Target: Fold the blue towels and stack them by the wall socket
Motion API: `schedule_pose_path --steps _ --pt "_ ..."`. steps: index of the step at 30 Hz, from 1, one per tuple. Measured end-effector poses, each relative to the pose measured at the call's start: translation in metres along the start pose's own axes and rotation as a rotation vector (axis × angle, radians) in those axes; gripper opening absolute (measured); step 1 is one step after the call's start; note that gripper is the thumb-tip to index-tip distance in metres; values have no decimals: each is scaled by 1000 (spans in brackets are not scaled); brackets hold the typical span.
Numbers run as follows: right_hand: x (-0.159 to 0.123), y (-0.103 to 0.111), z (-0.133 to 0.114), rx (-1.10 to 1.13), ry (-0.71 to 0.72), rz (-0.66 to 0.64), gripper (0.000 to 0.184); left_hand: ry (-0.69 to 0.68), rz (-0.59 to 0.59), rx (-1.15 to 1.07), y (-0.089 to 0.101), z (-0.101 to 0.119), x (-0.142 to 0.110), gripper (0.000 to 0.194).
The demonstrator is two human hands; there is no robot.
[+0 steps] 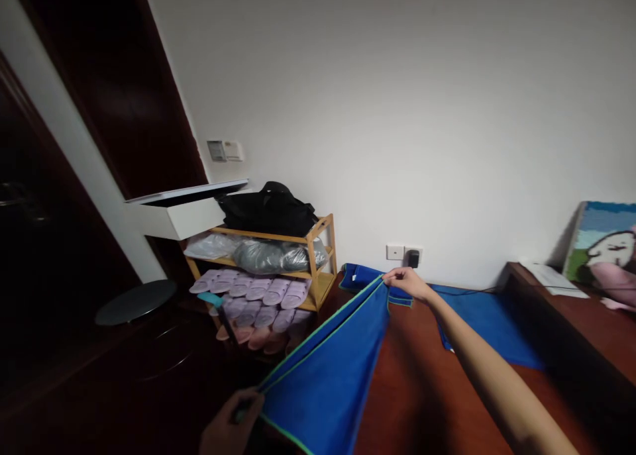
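A blue cloth [328, 369] with green stitched edges hangs stretched between my hands, its upper edges doubled. At the near left corner, my left hand [232, 420] is closed on it, partly in shadow. My right hand [405, 283] pinches the far corner between thumb and fingers, arm reaching in from the right. Behind that hand, a folded blue cloth [360, 275] with the same green edging lies on the reddish-brown tabletop [405, 375]. Another blue cloth [489, 326] is spread flat to the right of my right hand.
A wooden rack [313, 269] at left holds a black bag [271, 210], a white box [183, 218] and rows of lilac slippers [258, 288]. A round stool [136, 301] stands beside it. A black plug [412, 259] sits in the wall socket. A picture [603, 243] leans at right.
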State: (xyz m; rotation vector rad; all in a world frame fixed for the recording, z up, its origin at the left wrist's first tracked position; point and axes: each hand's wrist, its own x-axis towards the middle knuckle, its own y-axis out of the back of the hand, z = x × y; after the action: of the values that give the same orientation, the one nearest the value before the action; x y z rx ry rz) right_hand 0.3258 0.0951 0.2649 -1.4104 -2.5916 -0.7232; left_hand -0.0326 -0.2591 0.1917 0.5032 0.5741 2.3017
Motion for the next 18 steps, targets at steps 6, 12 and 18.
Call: schedule_pose_path --steps 6,12,18 --pt "-96 64 -87 75 99 174 44 -349 191 -41 45 94 24 25" --pt "-164 73 -138 5 194 419 50 -528 255 -353 56 174 31 21" --pt "-214 71 -161 -138 237 598 50 -570 177 -368 46 217 26 15"
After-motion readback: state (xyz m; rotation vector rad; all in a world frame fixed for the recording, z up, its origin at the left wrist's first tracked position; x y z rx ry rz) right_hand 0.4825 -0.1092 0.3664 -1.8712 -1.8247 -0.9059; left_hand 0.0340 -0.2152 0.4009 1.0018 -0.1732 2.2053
